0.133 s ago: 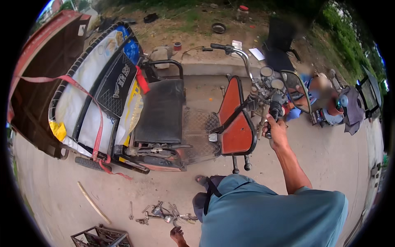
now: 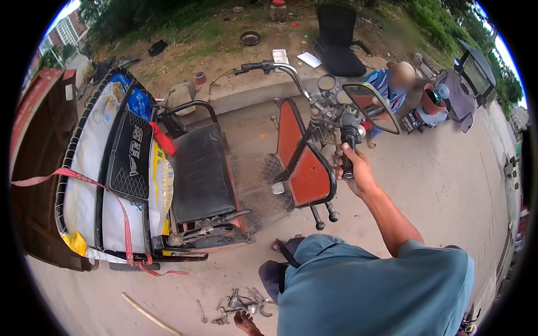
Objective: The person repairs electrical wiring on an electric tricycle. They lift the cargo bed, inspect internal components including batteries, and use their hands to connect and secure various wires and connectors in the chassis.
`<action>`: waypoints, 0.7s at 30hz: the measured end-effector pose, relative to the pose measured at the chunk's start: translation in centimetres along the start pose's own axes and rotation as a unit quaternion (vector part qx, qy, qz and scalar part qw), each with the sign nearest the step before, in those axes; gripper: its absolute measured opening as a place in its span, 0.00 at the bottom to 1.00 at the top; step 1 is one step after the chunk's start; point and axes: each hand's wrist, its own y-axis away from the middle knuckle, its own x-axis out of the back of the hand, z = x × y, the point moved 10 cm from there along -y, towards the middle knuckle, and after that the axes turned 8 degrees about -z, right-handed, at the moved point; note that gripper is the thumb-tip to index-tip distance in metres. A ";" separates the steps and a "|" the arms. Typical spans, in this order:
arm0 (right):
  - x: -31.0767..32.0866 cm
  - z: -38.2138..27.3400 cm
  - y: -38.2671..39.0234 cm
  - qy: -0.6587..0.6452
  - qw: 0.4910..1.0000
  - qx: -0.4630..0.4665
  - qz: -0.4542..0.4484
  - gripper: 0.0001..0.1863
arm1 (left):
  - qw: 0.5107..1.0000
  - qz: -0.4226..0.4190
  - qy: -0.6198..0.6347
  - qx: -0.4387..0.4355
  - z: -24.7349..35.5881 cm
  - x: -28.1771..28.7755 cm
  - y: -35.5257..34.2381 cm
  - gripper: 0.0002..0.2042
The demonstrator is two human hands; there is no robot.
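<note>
My right hand is wrapped round the black grip on the near end of a three-wheeler's handlebar. Its thumb lies along the top of the grip. A round mirror and two round gauges stand just beyond that hand. Low in the view, my left hand hangs with loosely bent fingers, apparently holding nothing. Beneath it on the ground lies a pile of metal tools, with a spanner beside them. An orange front panel and a black seat belong to the same vehicle.
Red straps hang over the covered seat back, in front of a rusty cargo box. Past the handlebar, a person sits near a red bucket. A black chair stands by the concrete kerb. A wooden strip lies on the ground.
The whole view has shifted, so the vehicle appears further left and more of the background shows. My right hand stays on the grip; my left hand still hangs by the tools.
</note>
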 end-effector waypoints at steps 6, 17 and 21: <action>2.6 -6.6 1.7 0.085 0.990 0.074 0.083 0.17 | 0.946 0.126 -0.105 -0.278 30.1 -4.7 -8.3 0.27; -14.5 -12.8 5.2 0.662 0.574 0.382 0.293 0.32 | 0.741 0.140 -0.192 -0.628 72.1 -10.4 0.7 0.52; -6.5 -11.8 -8.5 0.466 0.805 0.242 0.276 0.28 | 0.814 0.024 -0.161 -0.558 73.5 -14.7 -3.1 0.53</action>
